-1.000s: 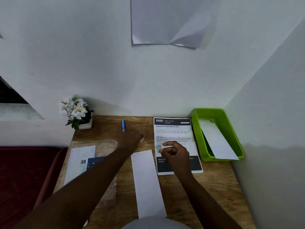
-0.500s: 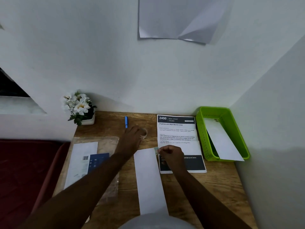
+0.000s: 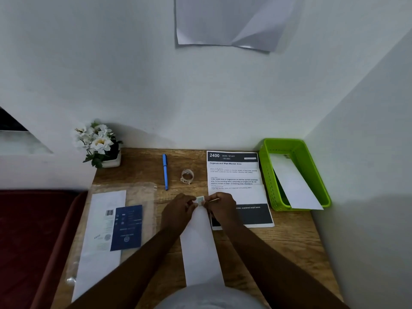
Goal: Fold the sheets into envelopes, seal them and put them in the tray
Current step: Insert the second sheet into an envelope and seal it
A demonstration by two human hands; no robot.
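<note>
A long white folded sheet [image 3: 200, 248] lies lengthwise on the wooden desk [image 3: 278, 241] in front of me. At its far end my left hand [image 3: 178, 214] and my right hand [image 3: 220, 208] meet and pinch a small pale green sticker [image 3: 200, 200] between their fingertips. The far end of the sheet is hidden under the hands. A green plastic tray [image 3: 312, 166] stands at the desk's right back corner with one white folded envelope [image 3: 294, 184] leaning inside it. A small clear tape roll [image 3: 187, 176] stands just beyond my hands.
A printed task sheet [image 3: 236, 175] lies right of my hands. A blue pen [image 3: 165, 171] lies behind them. At left is a clear bag with papers and a blue card [image 3: 127, 227]. A white flower pot [image 3: 100, 143] stands at the back left. Walls close the back and right.
My left hand left the tape roll and came back to the sheet's far end. My right hand brought the sticker left to meet it. The camera tilted slightly.
</note>
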